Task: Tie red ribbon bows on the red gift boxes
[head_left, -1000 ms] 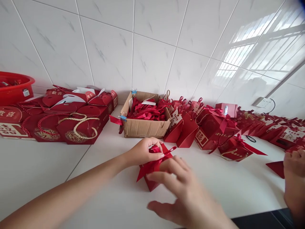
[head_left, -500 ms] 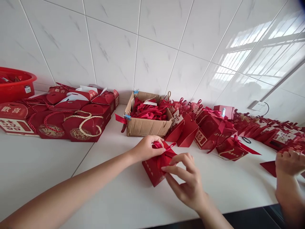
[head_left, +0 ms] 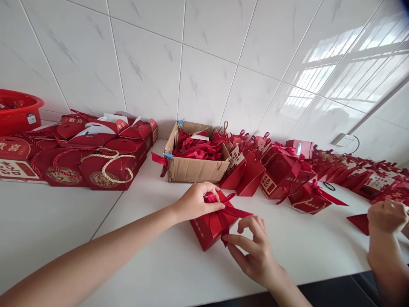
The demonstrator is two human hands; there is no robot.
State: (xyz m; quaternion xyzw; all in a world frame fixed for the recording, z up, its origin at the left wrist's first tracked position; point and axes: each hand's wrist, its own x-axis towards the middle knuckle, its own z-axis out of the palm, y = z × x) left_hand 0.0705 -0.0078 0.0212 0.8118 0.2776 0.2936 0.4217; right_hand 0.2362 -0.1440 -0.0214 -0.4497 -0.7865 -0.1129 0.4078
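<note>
A small red box (head_left: 204,232) with a red ribbon (head_left: 225,216) on its top sits on the white counter, tilted toward the right. My left hand (head_left: 196,202) is closed on the ribbon's loop at the top of the box, thumb and fingers pinched together. Below and to the right, my right hand (head_left: 254,247) pinches a hanging ribbon tail between thumb and forefinger, beside the box's right side. Another ribbon tail sticks out to the right, above my right hand.
Behind stands a cardboard box (head_left: 198,169) full of red ribbons. Red gift boxes (head_left: 108,164) fill the left, near a red basin (head_left: 19,115). More red boxes (head_left: 287,170) line the wall rightward. Another person's hand (head_left: 386,217) is at far right.
My right hand has moved slightly right and down, drawing the ribbon tail away from the knot. A second tail now shows to the right. My left hand keeps its pinch.
</note>
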